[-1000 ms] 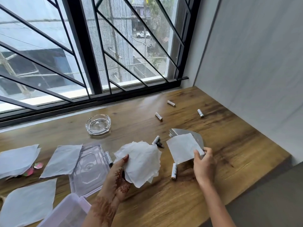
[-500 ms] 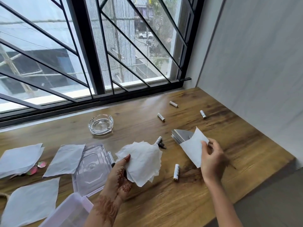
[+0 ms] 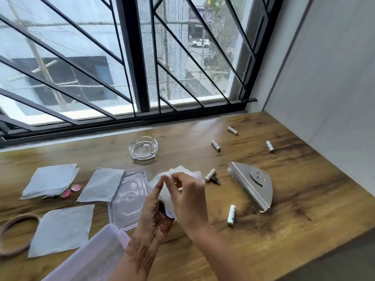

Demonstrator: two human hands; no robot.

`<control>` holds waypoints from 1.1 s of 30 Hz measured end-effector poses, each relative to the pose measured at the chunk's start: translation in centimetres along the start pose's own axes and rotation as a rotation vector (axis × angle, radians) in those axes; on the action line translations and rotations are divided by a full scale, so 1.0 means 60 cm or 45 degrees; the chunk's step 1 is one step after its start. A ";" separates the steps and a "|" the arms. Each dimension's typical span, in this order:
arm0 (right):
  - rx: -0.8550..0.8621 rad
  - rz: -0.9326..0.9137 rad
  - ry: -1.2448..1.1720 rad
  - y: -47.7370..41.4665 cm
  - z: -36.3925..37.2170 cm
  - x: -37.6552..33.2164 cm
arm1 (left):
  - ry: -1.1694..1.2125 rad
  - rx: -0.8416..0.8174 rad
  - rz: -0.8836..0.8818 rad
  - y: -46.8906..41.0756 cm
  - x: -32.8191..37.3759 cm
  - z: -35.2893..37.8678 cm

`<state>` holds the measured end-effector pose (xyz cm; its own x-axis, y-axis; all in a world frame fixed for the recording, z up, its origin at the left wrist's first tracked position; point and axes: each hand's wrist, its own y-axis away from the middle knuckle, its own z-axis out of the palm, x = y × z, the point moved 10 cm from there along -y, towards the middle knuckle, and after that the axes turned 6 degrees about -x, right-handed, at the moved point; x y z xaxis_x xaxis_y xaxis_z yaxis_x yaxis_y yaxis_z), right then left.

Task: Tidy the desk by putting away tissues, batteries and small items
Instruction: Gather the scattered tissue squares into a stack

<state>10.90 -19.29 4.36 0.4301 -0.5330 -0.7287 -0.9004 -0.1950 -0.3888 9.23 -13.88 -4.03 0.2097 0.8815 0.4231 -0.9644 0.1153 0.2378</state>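
My left hand (image 3: 156, 211) grips the tissue stack (image 3: 194, 174) from below and my right hand (image 3: 188, 197) pinches its top, both held mid-desk just right of the clear lid (image 3: 129, 197). Open room is to the right: bare desk (image 3: 304, 209) out to the near edge and the grey wall (image 3: 334, 98), with the metal holder (image 3: 253, 187) and scattered batteries (image 3: 231, 214) on it. The left is crowded with loose tissues (image 3: 60, 230) and a plastic box (image 3: 95, 258) at the near edge. Wood-grain top, barred window (image 3: 142, 57) behind, glass ashtray (image 3: 143, 148) near the sill.
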 end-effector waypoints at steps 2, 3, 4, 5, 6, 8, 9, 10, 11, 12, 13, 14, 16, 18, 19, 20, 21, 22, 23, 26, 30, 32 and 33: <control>-0.113 -0.012 -0.139 0.001 0.029 -0.020 | 0.098 -0.031 0.055 0.007 0.016 -0.001; -0.149 -0.012 -0.175 0.001 0.041 -0.028 | 0.108 -0.045 0.078 0.015 0.027 -0.002; -0.175 -0.005 -0.209 0.001 0.050 -0.033 | 0.074 -0.039 0.097 0.019 0.037 -0.013; -0.204 -0.001 -0.256 0.001 0.061 -0.038 | -0.014 0.003 0.133 0.022 0.049 -0.039; -0.232 0.009 -0.309 0.000 0.073 -0.042 | -0.127 0.094 0.137 0.028 0.061 -0.064; -0.281 0.018 -0.424 -0.002 0.096 -0.052 | -0.192 0.228 0.126 0.042 0.083 -0.100; -0.295 0.010 -0.454 -0.003 0.104 -0.058 | -0.149 0.248 0.205 0.049 0.102 -0.110; -0.300 -0.011 -0.457 -0.005 0.109 -0.068 | -0.053 0.295 0.276 0.058 0.119 -0.126; -0.297 -0.038 -0.439 -0.008 0.115 -0.077 | -0.006 0.342 0.319 0.069 0.134 -0.137; -0.301 -0.066 -0.407 -0.012 0.121 -0.086 | 0.003 0.389 0.359 0.076 0.150 -0.153; -0.317 -0.087 -0.372 -0.016 0.130 -0.093 | -0.001 0.438 0.405 0.088 0.171 -0.169; -0.342 -0.100 -0.328 -0.021 0.142 -0.094 | -0.011 0.460 0.435 0.099 0.188 -0.178; -0.397 -0.128 -0.224 -0.032 0.179 -0.089 | -0.005 0.491 0.457 0.119 0.221 -0.199; -0.462 -0.189 -0.101 -0.040 0.222 -0.082 | 0.019 0.451 0.459 0.139 0.246 -0.196; -0.526 -0.216 -0.040 -0.042 0.245 -0.077 | 0.047 0.419 0.479 0.146 0.258 -0.191; -0.617 -0.236 0.010 -0.040 0.270 -0.077 | 0.059 0.412 0.512 0.155 0.273 -0.197; -0.717 -0.262 0.055 -0.037 0.294 -0.076 | 0.075 0.432 0.539 0.165 0.286 -0.207; -0.806 -0.295 0.111 -0.034 0.316 -0.078 | 0.090 0.453 0.560 0.173 0.298 -0.219; -0.865 -0.332 0.177 -0.030 0.334 -0.079 | 0.117 0.475 0.577 0.181 0.309 -0.233; -0.928 -0.353 0.354 -0.027 0.364 -0.080 | 0.125 0.500 0.596 0.198 0.330 -0.250; -0.942 -0.383 0.489 -0.017 0.378 -0.087 | 0.041 0.521 0.616 0.221 0.341 -0.245; -0.916 -0.382 0.508 -0.016 0.380 -0.086 | 0.086 0.544 0.605 0.231 0.337 -0.252; -0.879 -0.361 0.458 -0.017 0.376 -0.087 | 0.143 0.545 0.598 0.235 0.335 -0.260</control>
<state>11.05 2.29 -4.19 0.7051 -0.5957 -0.3848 -0.6490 -0.7607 -0.0117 -2.67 12.60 -5.84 -0.2600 0.8387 0.4786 -0.7948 -0.4673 0.3872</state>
